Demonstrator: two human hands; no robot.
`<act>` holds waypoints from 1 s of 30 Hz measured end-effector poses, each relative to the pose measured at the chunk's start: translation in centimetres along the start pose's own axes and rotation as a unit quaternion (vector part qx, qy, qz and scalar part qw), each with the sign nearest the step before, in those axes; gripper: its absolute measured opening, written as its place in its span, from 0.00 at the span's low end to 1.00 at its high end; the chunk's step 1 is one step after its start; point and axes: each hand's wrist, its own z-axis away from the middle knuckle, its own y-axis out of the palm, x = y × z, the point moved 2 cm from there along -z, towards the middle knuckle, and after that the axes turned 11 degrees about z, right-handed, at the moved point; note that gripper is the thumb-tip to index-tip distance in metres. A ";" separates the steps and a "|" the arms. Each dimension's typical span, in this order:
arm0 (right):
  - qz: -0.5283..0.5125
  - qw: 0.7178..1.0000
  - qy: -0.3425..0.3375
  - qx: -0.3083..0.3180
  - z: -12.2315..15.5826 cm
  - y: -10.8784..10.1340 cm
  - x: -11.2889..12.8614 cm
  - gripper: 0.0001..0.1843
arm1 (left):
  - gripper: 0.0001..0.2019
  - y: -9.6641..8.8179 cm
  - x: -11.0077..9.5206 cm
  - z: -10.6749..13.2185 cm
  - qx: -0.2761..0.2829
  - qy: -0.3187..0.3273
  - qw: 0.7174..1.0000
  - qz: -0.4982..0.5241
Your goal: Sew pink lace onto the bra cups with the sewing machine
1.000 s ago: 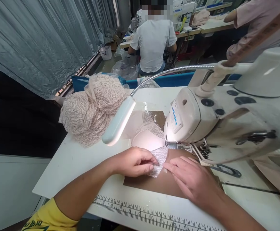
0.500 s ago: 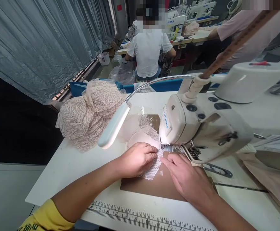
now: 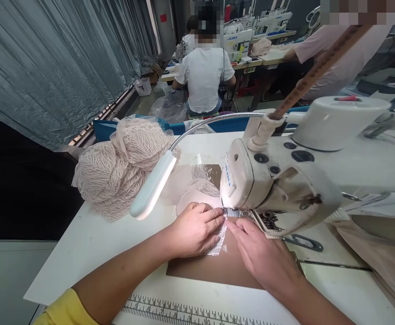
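My left hand (image 3: 194, 229) lies on a pale lace bra piece (image 3: 218, 240), its fingers curled and pressing the lace down right in front of the sewing machine's presser foot (image 3: 229, 211). My right hand (image 3: 256, 250) rests flat beside it on the brown board (image 3: 218, 268), fingers stretched toward the needle and touching the lace edge. Behind my left hand a smooth padded cup (image 3: 192, 198) of the same piece shows. The white sewing machine (image 3: 285, 176) head stands over the work.
A heap of lace pieces (image 3: 116, 167) sits at the table's left. A white gooseneck lamp (image 3: 150, 192) hangs over the work. A ruler strip (image 3: 190, 311) runs along the near edge. Two people sit at tables further back.
Both hands have slid the lace piece forward toward the needle, so less lace shows in front of the presser foot. The camera has tilted slightly.
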 end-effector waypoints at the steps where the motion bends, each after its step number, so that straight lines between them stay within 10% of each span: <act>1: 0.009 1.000 0.006 0.001 0.1 0.1 0.0 0.26 | 0.22 0.1 0.0 -0.1 -0.004 -0.005 1.000 0.000; 15: -0.175 0.974 -0.142 -0.020 0.3 -1.5 0.2 0.18 | 0.13 -0.4 -0.2 1.1 -0.009 -0.031 0.998 0.061; 30: -0.184 0.971 -0.152 -0.012 0.3 -1.8 0.7 0.13 | 0.10 -0.6 0.2 0.9 -0.018 -0.073 0.980 0.182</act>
